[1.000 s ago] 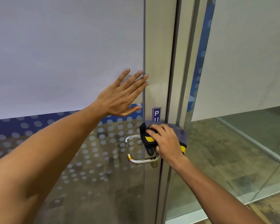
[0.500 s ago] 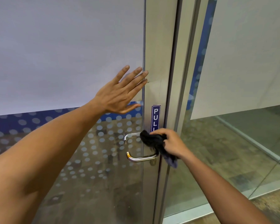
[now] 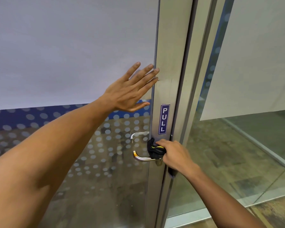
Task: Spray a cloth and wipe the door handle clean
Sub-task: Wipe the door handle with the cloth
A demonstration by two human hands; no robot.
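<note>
The dark cloth [image 3: 155,149], bunched in the closed grip of the right hand [image 3: 174,155], has been brought back from the frame onto the root of the door handle [image 3: 142,157], so wiping continues, while the door is steadied by the spread left hand [image 3: 130,91].

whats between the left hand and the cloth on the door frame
In the head view, the blue PULL sticker on the metal door frame lies between the left hand above and the cloth below.
</note>
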